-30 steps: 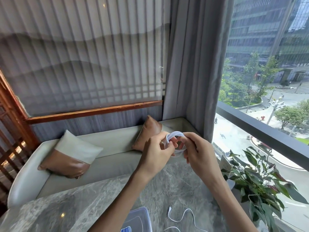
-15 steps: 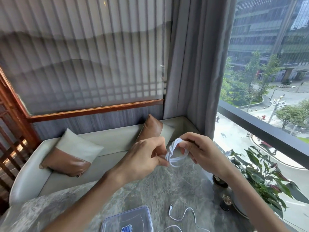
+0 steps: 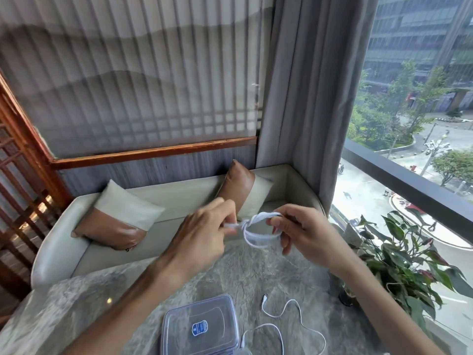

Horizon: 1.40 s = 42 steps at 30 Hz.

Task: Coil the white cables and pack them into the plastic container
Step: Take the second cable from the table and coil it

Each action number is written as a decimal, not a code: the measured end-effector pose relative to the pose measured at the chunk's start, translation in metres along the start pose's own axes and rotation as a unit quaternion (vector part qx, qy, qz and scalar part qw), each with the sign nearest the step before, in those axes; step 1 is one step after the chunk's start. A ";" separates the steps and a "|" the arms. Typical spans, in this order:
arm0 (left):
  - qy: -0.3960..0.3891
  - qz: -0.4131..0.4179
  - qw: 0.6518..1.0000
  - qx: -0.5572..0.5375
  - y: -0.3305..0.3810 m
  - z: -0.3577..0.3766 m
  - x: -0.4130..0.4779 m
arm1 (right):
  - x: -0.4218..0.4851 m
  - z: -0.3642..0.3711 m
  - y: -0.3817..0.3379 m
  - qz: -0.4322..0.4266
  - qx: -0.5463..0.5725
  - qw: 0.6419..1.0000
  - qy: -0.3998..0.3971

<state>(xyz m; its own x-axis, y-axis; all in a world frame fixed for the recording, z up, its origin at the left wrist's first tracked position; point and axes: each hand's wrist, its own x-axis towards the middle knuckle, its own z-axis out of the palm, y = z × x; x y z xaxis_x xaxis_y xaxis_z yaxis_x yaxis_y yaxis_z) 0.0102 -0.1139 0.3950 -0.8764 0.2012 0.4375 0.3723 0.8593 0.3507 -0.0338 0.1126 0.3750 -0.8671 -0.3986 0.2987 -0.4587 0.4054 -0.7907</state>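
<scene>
Fingertips of the left hand (image 3: pixel 202 237) are pinching the knotted end of a coiled white cable (image 3: pixel 256 230), while the right hand (image 3: pixel 304 233) is gripping its loops, apparently hooked over the fingers. Both are hovering above the table (image 3: pixel 89 303); the plastic container (image 3: pixel 201 326) and a loose white cable (image 3: pixel 294 321) are lying below.

Head-worn view, forward-down, close

Both hands (image 3: pixel 204 239) (image 3: pixel 304 234) pinch coiled white cable (image 3: pixel 258 230) above table (image 3: pixel 256 275).
</scene>
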 end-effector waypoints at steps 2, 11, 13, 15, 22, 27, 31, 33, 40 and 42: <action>-0.119 -0.080 0.980 -0.135 -0.006 0.014 -0.013 | -0.002 0.014 0.006 0.029 -0.020 0.999 0.018; -0.028 -0.118 0.985 -0.119 0.018 0.042 -0.018 | -0.008 0.050 0.002 0.082 -0.031 0.994 0.060; 0.055 -0.091 0.991 -0.084 0.028 0.052 -0.019 | -0.007 0.047 -0.001 0.084 0.034 0.995 0.045; 0.094 -0.081 0.989 -0.075 0.028 0.053 -0.016 | -0.006 0.038 -0.001 0.102 0.157 0.982 -0.010; 0.045 -0.014 0.968 -0.248 0.033 0.038 -0.005 | -0.007 0.008 0.014 0.071 0.308 0.943 -0.107; 0.037 -0.021 0.966 -0.256 0.037 0.046 0.000 | -0.013 0.030 0.013 0.063 0.289 0.955 -0.010; 0.029 -0.013 0.974 -0.223 0.034 0.050 0.000 | -0.018 0.036 0.011 0.160 0.452 0.878 -0.006; 0.015 -0.005 0.976 -0.217 0.035 0.052 -0.001 | -0.019 0.038 0.013 0.188 0.497 0.847 -0.003; 0.010 -0.013 0.988 -0.150 0.034 0.052 -0.001 | -0.028 0.034 0.015 0.204 0.582 0.785 -0.067; 0.007 -0.005 0.993 -0.121 0.035 0.051 0.000 | -0.032 0.036 0.016 0.163 0.514 0.842 -0.016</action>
<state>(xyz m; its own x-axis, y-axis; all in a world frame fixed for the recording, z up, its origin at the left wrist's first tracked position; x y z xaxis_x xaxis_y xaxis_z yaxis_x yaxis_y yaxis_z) 0.0081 -0.0596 0.3649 -0.8766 0.1846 0.4444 0.4274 0.7231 0.5427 -0.0067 0.1018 0.3333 -0.9007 -0.4336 -0.0261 0.2287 -0.4224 -0.8771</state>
